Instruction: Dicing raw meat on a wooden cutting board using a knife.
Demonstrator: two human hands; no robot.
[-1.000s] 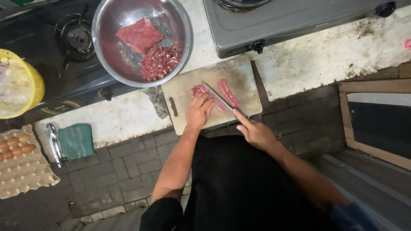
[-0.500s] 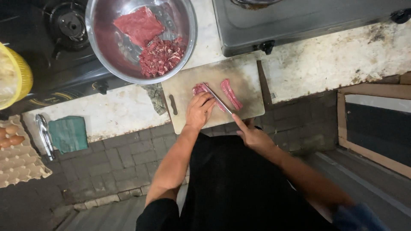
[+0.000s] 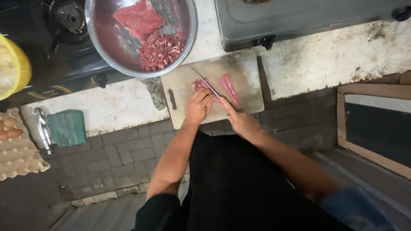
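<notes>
- Pressing down, the left hand (image 3: 198, 106) pins meat (image 3: 199, 84) on the board (image 3: 246, 75).
- Right hand (image 3: 239, 120) grips a knife (image 3: 206, 83), blade across the meat.
- Cut strip (image 3: 230, 89) lies just beside.
- Bowl (image 3: 99, 34) of meat sits above the tabletop (image 3: 325, 60).

Your knife (image 3: 205, 82) is shiny metal, and so is the big bowl (image 3: 99, 36). Your chopping board (image 3: 244, 72) looks like dull wood. The worktop (image 3: 334, 55) is rough, chipped stone.
</notes>
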